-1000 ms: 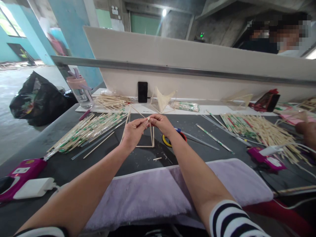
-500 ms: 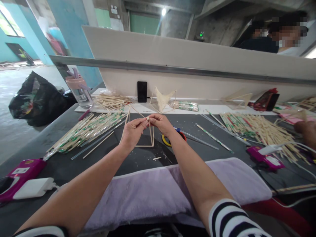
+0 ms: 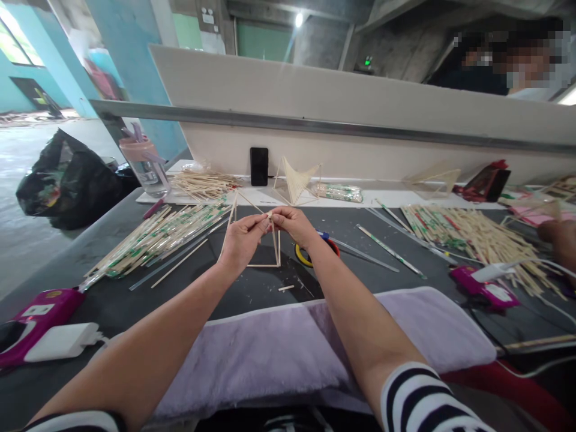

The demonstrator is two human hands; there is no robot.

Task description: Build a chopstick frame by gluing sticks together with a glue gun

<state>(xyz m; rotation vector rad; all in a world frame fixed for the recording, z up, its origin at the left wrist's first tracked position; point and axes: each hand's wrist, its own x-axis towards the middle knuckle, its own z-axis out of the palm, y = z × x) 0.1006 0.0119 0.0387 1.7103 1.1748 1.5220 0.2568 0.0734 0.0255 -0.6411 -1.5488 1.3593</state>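
A frame of thin wooden sticks [image 3: 263, 266] stands on the dark table, partly hidden behind my hands. My left hand [image 3: 243, 239] pinches a top corner of it between thumb and fingers. From the right, my right hand [image 3: 294, 224] pinches that same corner, its fingertips touching those of my left hand. Scissors with yellow, red and blue handles [image 3: 303, 255] lie beside my right wrist. Below the frame is a short stick piece [image 3: 286, 288] among small crumbs. Behind, a finished-looking stick model [image 3: 297, 182] stands near a black phone [image 3: 259, 167].
Stick bundles lie at left [image 3: 166, 240] and right [image 3: 477, 240]. A bottle [image 3: 146, 168] stands back left. Purple power strips [image 3: 49, 318] sit on both sides, a lilac cloth [image 3: 270, 354] along the front edge. Another person's hand [image 3: 560, 237] is at far right.
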